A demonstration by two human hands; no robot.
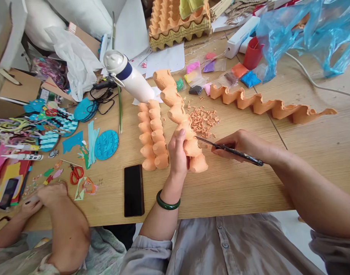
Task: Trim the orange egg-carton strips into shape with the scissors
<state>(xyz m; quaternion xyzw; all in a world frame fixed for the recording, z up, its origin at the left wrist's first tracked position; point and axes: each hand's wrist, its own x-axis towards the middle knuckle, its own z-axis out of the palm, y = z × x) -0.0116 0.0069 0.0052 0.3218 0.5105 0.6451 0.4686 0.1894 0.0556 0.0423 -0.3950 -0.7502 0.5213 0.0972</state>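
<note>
My left hand (179, 154) is wrapped round the lower part of an orange egg-carton strip (176, 99), thumb on top. My right hand (237, 145) grips a dark-handled cutting tool (234, 151), its thin tip touching the strip's right edge. Behind that tip lies a pile of orange scraps (203, 121). Left of the held strip, two rows of orange carton cups (153, 135) stand side by side on the table. A long wavy orange carton strip (266, 105) rests beyond my right hand.
A black phone (134, 191) and a white bottle (134, 78) are on the table (220, 191). Egg trays (179, 26), coloured clay packets (239, 70), a red cup (253, 52) and a blue bag (295, 38) lie behind. At left, another person's hands (43, 196) rest near red scissors (76, 174).
</note>
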